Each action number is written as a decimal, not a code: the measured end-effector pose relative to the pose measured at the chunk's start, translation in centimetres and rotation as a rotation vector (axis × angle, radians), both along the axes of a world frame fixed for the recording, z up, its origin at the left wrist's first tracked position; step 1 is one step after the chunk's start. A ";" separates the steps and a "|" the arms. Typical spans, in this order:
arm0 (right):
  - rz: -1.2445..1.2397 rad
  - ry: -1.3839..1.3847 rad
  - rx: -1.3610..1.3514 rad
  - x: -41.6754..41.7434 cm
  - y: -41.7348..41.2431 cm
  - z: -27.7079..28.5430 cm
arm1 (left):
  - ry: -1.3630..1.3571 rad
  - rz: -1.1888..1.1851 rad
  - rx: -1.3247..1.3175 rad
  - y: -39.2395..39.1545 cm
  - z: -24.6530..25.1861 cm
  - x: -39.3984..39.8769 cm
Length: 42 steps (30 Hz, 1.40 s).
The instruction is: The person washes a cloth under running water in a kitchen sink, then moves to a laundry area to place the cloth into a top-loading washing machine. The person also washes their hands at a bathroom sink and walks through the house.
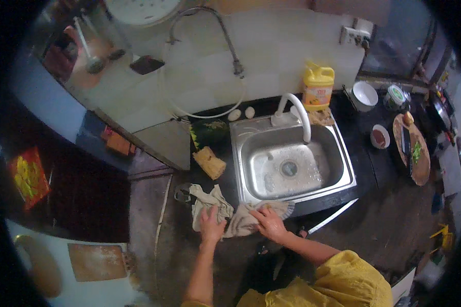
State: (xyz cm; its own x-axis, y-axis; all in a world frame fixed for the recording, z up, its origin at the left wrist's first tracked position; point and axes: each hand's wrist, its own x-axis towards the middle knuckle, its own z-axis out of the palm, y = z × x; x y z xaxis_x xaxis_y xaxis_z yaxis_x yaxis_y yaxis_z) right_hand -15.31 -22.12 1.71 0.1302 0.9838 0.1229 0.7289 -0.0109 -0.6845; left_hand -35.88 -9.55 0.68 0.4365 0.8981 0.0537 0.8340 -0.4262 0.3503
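Note:
A pale cloth (pixel 216 199) hangs at the counter's front edge, left of the sink, with my left hand (pixel 212 225) resting on its lower part, fingers spread. My right hand (pixel 268 223) lies on a beige cloth with a striped end (pixel 242 222), draped at the sink's front rim. Whether the fingers of either hand grip the fabric cannot be told. The stainless steel sink (pixel 261 169) is wet inside, and a white faucet (pixel 301 115) arches over it.
Left of the sink lies a tan sponge-like block (pixel 210 163). Two eggs (pixel 234 114) and a yellow jug (pixel 318 88) stand behind. To the right are a white bowl (pixel 365 96), a small bowl (pixel 380 137) and a wooden cutting board (pixel 422 165) with a knife (pixel 406 140) and chopped greens.

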 end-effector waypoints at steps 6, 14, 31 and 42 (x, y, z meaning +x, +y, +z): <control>0.210 -0.155 -0.097 0.5 1.3 -2.8 | 0.137 -0.163 -0.074 0.6 -3.4 -1.9; 0.053 -0.313 0.016 -5.2 15.0 -1.8 | -0.924 0.691 -0.441 -0.5 -0.4 -9.1; -0.253 0.475 -0.173 9.0 3.0 -1.2 | -0.381 0.191 -0.396 2.7 -1.0 0.7; -0.547 -0.189 0.128 18.4 28.6 -10.3 | -0.725 0.487 -0.507 11.6 -0.9 4.9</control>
State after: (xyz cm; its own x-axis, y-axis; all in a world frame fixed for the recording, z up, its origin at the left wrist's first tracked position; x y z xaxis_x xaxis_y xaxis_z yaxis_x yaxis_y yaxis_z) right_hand 3.05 6.49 -8.54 0.5790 0.7554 0.3068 0.7498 -0.3456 -0.5642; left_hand -30.95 2.05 -0.25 0.0300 0.9603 -0.2774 0.3918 0.2440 0.8871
